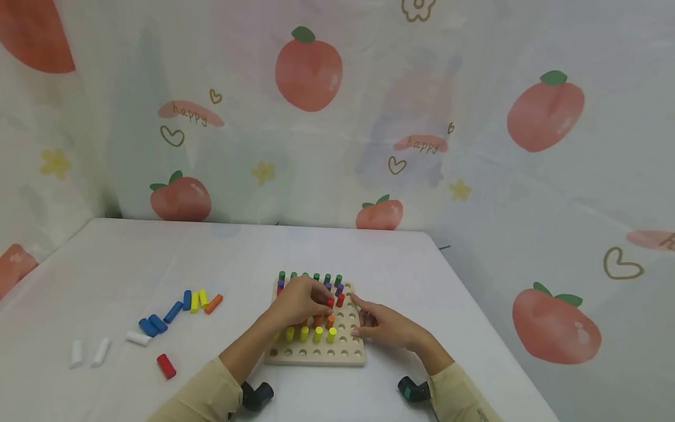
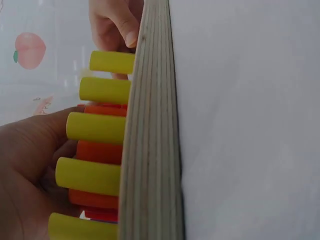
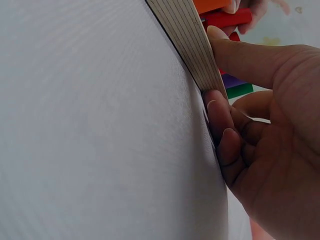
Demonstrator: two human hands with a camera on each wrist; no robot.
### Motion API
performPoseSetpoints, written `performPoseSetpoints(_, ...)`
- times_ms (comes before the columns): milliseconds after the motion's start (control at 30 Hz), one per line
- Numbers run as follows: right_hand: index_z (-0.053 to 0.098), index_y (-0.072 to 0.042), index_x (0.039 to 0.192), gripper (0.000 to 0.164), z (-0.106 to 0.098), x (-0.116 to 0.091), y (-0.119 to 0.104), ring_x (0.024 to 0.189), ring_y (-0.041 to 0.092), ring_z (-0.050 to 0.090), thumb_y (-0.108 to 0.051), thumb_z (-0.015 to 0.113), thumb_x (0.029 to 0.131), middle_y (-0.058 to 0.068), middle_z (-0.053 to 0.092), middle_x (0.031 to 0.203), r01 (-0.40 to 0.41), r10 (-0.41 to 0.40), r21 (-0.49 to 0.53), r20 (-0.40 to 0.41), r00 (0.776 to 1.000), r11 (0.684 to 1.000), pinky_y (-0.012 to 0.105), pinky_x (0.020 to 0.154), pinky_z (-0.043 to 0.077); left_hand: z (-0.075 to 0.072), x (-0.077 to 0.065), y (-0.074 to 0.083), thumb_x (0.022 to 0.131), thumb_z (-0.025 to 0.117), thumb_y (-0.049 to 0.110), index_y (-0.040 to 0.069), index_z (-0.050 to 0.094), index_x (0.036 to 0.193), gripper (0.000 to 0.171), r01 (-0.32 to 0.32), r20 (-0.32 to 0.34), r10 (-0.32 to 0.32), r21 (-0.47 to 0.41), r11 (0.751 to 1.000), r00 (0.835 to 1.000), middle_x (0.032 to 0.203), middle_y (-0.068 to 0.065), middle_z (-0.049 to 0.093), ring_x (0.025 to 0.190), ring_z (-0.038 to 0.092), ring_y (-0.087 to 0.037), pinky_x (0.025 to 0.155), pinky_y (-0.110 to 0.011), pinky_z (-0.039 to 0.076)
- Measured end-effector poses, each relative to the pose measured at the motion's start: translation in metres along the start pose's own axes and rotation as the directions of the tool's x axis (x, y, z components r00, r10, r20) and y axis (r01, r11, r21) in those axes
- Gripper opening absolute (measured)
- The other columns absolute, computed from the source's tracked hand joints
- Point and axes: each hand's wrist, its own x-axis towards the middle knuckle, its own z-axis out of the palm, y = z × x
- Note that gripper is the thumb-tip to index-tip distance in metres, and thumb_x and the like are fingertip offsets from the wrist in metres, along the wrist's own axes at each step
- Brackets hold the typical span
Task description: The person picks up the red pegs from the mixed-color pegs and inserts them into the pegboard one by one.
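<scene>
A wooden pegboard (image 1: 316, 362) lies on the table with rows of coloured pegs standing in its holes. My left hand (image 1: 299, 302) reaches over it, thumb and fingertips pinching a red peg (image 1: 330, 303) in the red row; its palm hides several pegs. At the board's right edge, my right hand (image 1: 389, 326) grips the wood, its thumb on top and the other fingers (image 3: 220, 120) curled against the side. Yellow pegs (image 2: 97, 129) stand in front of the left hand, with orange pegs (image 1: 330, 322) just behind them. Green pegs (image 1: 316, 277) line the far row, before purple ones (image 1: 340, 289).
Loose blue pegs (image 1: 173, 312), yellow pegs (image 1: 195, 302), an orange peg (image 1: 213, 304), white pegs (image 1: 101, 353) and a red peg (image 1: 166, 366) lie left of the board. Dark curved objects (image 1: 413, 390) sit near both forearms. A patterned cloth (image 1: 337, 152) hangs behind the table.
</scene>
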Motion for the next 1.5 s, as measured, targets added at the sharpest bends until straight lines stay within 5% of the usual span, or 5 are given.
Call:
performPoseSetpoints(400, 0.034, -0.011, 0.162, 0.082, 0.0001, 0.0, -0.0015, 0.085, 0.021, 0.051, -0.033, 0.077, 0.095, 0.003, 0.055, 0.1, -0.004, 0.004, 0.019, -0.004, 1.0, 1.0, 0.031, 0.068, 0.042, 0.0092, -0.0006, -0.0003, 0.082, 0.089, 0.011, 0.014, 0.081, 0.095, 0.015, 0.081, -0.075, -0.082, -0.013, 0.997, 0.994, 0.08, 0.01, 0.07, 0.077, 0.065, -0.01, 0.084, -0.037, 0.058)
performPoseSetpoints(1500, 0.033, -0.009, 0.162, 0.08, 0.0, -0.0017, -0.0056, 0.085, 0.02, 0.05, -0.032, 0.075, 0.097, 0.003, 0.054, 0.098, 0.013, -0.013, 0.005, 0.005, 1.0, 1.0, 0.03, 0.069, 0.041, 0.0066, -0.0018, 0.0007, 0.084, 0.087, 0.008, 0.012, 0.081, 0.098, 0.015, 0.08, -0.031, -0.082, -0.051, 0.996, 0.996, 0.083, 0.008, 0.071, 0.078, 0.066, -0.011, 0.079, -0.033, 0.058)
